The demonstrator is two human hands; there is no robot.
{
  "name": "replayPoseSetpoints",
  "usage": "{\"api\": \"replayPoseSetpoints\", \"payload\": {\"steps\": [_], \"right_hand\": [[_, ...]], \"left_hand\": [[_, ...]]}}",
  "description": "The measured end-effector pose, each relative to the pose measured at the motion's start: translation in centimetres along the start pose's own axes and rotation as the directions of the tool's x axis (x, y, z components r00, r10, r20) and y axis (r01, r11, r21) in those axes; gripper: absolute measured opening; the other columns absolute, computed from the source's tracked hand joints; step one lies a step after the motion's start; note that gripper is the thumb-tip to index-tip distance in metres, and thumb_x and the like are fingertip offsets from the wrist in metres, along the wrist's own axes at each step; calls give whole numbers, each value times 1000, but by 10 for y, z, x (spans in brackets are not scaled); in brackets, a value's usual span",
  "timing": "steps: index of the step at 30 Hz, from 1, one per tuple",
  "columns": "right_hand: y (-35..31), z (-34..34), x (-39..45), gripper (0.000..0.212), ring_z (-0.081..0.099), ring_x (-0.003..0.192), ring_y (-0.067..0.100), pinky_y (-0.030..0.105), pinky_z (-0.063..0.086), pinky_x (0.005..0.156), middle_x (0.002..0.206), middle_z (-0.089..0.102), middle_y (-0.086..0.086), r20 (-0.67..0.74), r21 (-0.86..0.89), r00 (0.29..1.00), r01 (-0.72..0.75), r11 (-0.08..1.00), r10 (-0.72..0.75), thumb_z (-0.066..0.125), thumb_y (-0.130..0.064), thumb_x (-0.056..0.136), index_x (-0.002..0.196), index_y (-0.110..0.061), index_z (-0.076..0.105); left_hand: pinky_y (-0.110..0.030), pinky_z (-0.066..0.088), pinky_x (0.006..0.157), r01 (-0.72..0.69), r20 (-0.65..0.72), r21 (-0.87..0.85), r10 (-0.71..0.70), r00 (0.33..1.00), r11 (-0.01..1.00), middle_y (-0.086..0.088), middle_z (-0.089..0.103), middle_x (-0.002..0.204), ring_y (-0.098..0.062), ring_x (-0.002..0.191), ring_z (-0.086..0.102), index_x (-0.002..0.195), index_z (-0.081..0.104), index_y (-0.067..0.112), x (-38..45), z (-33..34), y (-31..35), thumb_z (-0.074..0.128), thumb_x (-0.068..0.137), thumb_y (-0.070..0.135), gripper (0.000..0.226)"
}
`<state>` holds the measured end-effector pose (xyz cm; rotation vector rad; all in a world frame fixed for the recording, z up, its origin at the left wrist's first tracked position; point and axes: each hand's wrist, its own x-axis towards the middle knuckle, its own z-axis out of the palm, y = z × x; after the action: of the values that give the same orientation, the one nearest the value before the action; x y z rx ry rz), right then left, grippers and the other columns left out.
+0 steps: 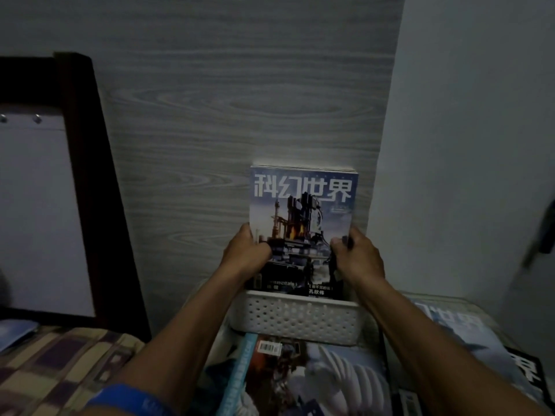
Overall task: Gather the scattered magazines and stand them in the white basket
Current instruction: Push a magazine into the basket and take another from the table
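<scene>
Magazines [303,211]: standing upright in white basket [295,318], against the wall.
Grip: left hand [247,252] and right hand [359,255] are clasping the stack's side edges.
Technique: keeping edges squared while seating them fully.

Dim, bluish light — edges blurred, warped.

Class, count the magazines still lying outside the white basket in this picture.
3 at least: one with a barcode below the basket, one beside it, one at right. Arms may hide others.

Grey wood-grain wall panel [240,100], dark-framed board [90,175] at left, checked fabric [60,361] below.
</scene>
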<state>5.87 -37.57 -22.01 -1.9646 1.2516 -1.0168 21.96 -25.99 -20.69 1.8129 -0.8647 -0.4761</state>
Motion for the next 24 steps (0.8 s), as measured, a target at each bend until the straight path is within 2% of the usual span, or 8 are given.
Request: {"api": "replayPoseSetpoints", "payload": {"steps": [5, 8, 10, 13, 16, 19, 21, 24], "right_hand": [[3, 6, 6, 39, 59, 111, 33, 31, 38, 78, 133, 59, 9, 0, -40, 999, -50, 998, 50, 44, -36, 100, 135, -20, 47], [1, 5, 9, 43, 60, 109, 33, 34, 44, 80, 133, 60, 10, -19, 16, 994, -106, 994, 107, 50, -36, 97, 135, -17, 44], [-6, 2, 2, 52, 60, 111, 34, 41, 46, 92, 133, 60, 9, -23, 60, 991, -130, 990, 132, 55, -36, 95, 141, -20, 35], [-18, -19, -14, 68, 59, 114, 34, 48, 41, 103, 134, 59, 8, -107, 154, 980, -150, 977, 167, 59, -36, 92, 147, -25, 22], [-25, -48, -35, 56, 60, 108, 30, 39, 46, 91, 131, 59, 6, -176, 204, 979, -69, 976, 106, 57, -34, 94, 143, -24, 31], [-24, -70, -79, 41, 60, 102, 23, 30, 43, 79, 123, 61, 3, -51, 176, 998, 37, 984, -28, 58, -36, 94, 131, -22, 47], [-16, -86, -117, 29, 60, 97, 17, 27, 43, 76, 113, 64, -1, 49, 197, 995, 73, 978, -84, 60, -36, 93, 118, -24, 56], [-6, -111, -175, 18, 66, 86, 16, 32, 52, 74, 96, 69, 0, 272, 151, 950, 112, 982, -151, 64, -28, 91, 108, -22, 63]], "left_hand": [[-45, 50, 98, -20, 3, -76, 21, 1000, 997, -3, 65, 114, -24, 102, 61, 117, 52, 23, 4, 3, -3, 57, 80, 8, 41], [-46, 48, 101, -41, -124, -153, 22, 992, 987, -9, 58, 134, -28, 116, 58, 140, 43, 17, 2, 2, -4, 55, 86, 10, 56], [-46, 44, 105, -53, -244, -160, 13, 970, 986, -11, 47, 147, -32, 126, 51, 150, 29, 16, -11, -3, -3, 54, 89, 14, 66], [-34, 36, 110, -120, -300, 30, 123, 946, 992, -10, 42, 151, -30, 133, 44, 149, 31, 15, -43, -22, -1, 57, 92, 19, 63], [-21, 34, 95, -295, -191, 295, 359, 914, 909, -8, 53, 140, -20, 124, 52, 139, 48, 14, -85, -40, -10, 61, 90, 21, 50], [-15, 46, 76, -258, -74, 185, 275, 959, 948, -3, 63, 111, 1, 95, 62, 114, 60, 26, -136, -49, -30, 68, 82, 14, 35], [-26, 51, 82, -121, -37, 172, 129, 991, 978, 1, 62, 108, -14, 100, 63, 113, 62, 23, -162, -49, -43, 72, 80, 21, 34], [-32, 51, 83, -142, 77, 432, 121, 990, 891, 7, 62, 103, -21, 98, 64, 114, 61, 25, -192, -58, -57, 74, 74, 44, 46]]}}
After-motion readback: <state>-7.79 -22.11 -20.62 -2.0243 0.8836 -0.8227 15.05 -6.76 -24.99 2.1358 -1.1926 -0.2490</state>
